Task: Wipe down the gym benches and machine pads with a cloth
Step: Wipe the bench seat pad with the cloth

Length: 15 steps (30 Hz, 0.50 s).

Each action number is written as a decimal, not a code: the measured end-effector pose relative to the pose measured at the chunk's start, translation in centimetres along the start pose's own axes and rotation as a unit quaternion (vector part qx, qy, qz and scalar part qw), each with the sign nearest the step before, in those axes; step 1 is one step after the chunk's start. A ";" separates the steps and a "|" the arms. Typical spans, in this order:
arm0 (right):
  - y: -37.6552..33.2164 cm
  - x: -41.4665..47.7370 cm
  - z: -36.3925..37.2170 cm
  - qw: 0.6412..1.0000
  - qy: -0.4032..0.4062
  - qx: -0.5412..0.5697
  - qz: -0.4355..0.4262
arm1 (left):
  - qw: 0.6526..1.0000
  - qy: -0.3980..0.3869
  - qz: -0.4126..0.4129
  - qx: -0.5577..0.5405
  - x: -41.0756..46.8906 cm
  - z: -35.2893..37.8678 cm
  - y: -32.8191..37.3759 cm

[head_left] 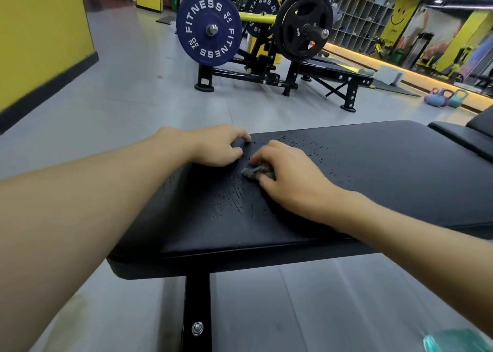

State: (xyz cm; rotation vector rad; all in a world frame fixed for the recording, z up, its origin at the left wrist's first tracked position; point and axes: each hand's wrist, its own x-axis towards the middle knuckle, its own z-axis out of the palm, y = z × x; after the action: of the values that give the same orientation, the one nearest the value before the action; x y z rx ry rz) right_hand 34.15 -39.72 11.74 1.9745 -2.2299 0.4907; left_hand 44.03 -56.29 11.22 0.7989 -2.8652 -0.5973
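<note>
Black padded tabletop of a gym bench, beaded with wet streaks near the hands. Right hand with fingers curled round a crumpled grey cloth, pressing it onto the pad. Left hand just beside, fingers curled, tips on the tabletop near its far edge, holding nothing. Beyond, on the grey floor: blue weight plate, black weight plate, kettlebells.
</note>
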 end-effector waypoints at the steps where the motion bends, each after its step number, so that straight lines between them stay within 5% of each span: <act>1: 0.4 0.1 -0.4 1.000 -0.012 0.010 -0.001 | 1.000 0.000 -0.003 0.002 0.0 0.0 -0.1; 6: 4.6 3.0 -0.9 0.986 0.049 -0.055 0.148 | 1.000 -0.005 -0.010 -0.009 -0.4 -0.2 -0.3; 11: 0.5 1.6 0.2 0.998 -0.026 -0.019 -0.063 | 1.000 -0.007 -0.011 -0.010 0.3 -0.2 -0.5; 15: 5.8 4.8 -0.9 0.995 0.012 -0.062 0.082 | 0.999 0.001 -0.039 -0.001 -0.2 -0.7 -1.2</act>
State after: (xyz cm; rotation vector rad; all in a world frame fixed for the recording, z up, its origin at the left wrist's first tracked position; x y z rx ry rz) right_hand 27.66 -43.39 13.16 1.7262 -2.3565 0.3803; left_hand 44.93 -57.36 11.39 0.9147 -2.8423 -0.6091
